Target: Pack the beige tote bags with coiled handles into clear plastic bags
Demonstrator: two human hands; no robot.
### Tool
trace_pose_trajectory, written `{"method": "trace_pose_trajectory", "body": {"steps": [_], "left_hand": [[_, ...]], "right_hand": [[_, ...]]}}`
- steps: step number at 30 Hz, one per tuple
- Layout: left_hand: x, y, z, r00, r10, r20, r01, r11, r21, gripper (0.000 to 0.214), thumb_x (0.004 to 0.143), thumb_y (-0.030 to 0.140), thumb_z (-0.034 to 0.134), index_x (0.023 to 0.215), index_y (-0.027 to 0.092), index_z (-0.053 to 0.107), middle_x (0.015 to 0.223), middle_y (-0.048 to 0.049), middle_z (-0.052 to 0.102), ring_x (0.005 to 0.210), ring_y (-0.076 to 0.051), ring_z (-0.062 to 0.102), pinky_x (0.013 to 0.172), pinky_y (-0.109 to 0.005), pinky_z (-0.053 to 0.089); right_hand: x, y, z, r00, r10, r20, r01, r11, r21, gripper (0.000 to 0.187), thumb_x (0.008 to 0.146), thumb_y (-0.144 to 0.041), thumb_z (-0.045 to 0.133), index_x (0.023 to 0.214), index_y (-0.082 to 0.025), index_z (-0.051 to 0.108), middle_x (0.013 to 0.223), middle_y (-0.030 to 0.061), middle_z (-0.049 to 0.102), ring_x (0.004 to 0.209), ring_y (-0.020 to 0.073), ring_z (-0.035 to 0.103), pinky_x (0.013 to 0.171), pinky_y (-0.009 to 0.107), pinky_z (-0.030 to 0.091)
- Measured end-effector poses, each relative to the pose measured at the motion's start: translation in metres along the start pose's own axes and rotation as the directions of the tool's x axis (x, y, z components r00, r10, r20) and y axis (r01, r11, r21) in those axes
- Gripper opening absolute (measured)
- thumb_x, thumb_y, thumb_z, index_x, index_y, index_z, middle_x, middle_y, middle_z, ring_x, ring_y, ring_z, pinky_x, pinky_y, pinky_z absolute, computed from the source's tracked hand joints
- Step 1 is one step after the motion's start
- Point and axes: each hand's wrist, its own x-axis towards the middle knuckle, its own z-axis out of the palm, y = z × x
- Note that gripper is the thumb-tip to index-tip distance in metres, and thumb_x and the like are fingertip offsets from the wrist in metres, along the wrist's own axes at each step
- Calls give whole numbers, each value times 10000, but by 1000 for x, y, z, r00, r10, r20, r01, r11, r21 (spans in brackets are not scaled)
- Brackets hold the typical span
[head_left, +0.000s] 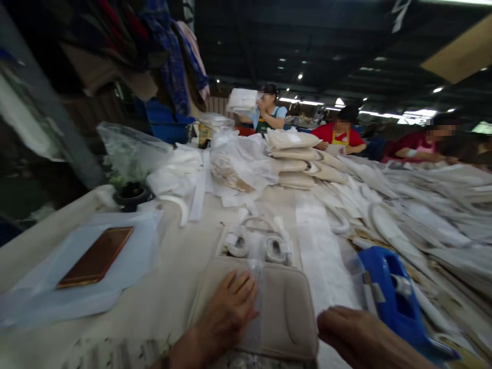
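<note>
My left hand (226,312) lies flat, fingers stretched out, on a beige padded pouch (284,307) at the table's near edge. A strip of clear tape (255,287) runs across the pouch beside those fingers. My right hand (361,338) sits at the pouch's right edge, curled, knuckles up; its fingers are hidden. Just right of it stands a blue tape dispenser (395,297). Behind the pouch lie white rolled straps (253,243).
A brown flat case (96,256) rests on clear plastic at the left. Stacked beige pouches (295,159) and heaps of white pieces (423,215) cover the middle and right. A small dark pot (130,195) stands at the left edge. Three people work at the far side.
</note>
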Motion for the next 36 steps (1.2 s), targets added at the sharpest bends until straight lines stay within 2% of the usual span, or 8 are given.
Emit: {"method": "trace_pose_trajectory", "body": {"steps": [3, 8, 14, 22, 29, 31, 33, 36], "left_hand": [[2, 6, 2, 998, -59, 14, 59, 998, 25, 332, 969, 287, 337, 1144, 111, 558, 1130, -55, 649, 1094, -227, 552, 953, -418, 383], [-2, 6, 3, 998, -56, 12, 55, 998, 14, 343, 966, 332, 363, 1139, 111, 560, 1138, -46, 647, 1108, -213, 542, 992, -398, 317], [-2, 4, 9, 996, -83, -23, 83, 996, -12, 328, 949, 344, 419, 1144, 122, 560, 1148, -35, 643, 1123, -200, 527, 1028, -384, 260], [-7, 6, 16, 994, -101, -37, 99, 994, -53, 311, 926, 340, 470, 1132, 128, 567, 1135, -40, 646, 1137, -197, 519, 1061, -380, 241], [-11, 8, 18, 987, -124, -98, 114, 988, -102, 269, 907, 312, 518, 1105, 137, 571, 1066, -44, 660, 1109, -184, 538, 1047, -374, 309], [-11, 8, 19, 985, -126, -116, 112, 986, -124, 246, 906, 303, 517, 1074, 136, 581, 1019, -48, 666, 1093, -187, 547, 1044, -375, 326], [-12, 8, 20, 984, -138, -111, 118, 979, -166, 179, 897, 261, 515, 1015, 152, 594, 996, -46, 665, 1102, -187, 541, 1057, -371, 323], [-12, 8, 14, 985, -167, -39, 151, 952, -265, 166, 846, 223, 546, 998, 168, 586, 1022, -49, 656, 1106, -194, 535, 1068, -374, 332]], "right_hand": [[65, -24, -24, 976, -187, 109, 207, 953, -222, 230, 905, -174, 402, 768, -207, 584, 757, 29, 653, 679, 157, 603, 576, 248, 377], [145, -31, -21, 927, -268, 261, 363, 811, -459, 215, 885, -166, 429, 875, -165, 644, 830, 88, 691, 776, 215, 643, 631, 275, 401], [184, -31, -15, 937, -193, 292, 313, 835, -452, 151, 834, -220, 566, 822, -180, 711, 797, 87, 716, 769, 221, 654, 608, 259, 394], [219, -6, -15, 989, -75, 131, 122, 908, -401, 211, 583, -385, 805, 642, -215, 695, 568, -22, 614, 579, 139, 572, 484, 212, 299], [183, -5, 1, 976, -120, -180, 35, 910, -414, 131, 853, -155, 525, 838, -160, 655, 851, 86, 666, 851, 212, 598, 771, 321, 427], [156, -10, 29, 913, -289, -289, 149, 894, -423, 269, 884, -102, 385, 953, -139, 643, 982, 121, 662, 971, 235, 582, 872, 389, 420], [131, -12, 63, 786, -510, -349, 309, 814, -492, 435, 815, -33, 331, 1184, -89, 555, 1190, 149, 612, 1148, 257, 520, 968, 456, 390], [105, -14, 101, 749, -554, -362, 314, 779, -543, 614, 721, -19, 350, 1331, -16, 415, 1370, 188, 466, 1300, 303, 388, 1004, 514, 382]]}}
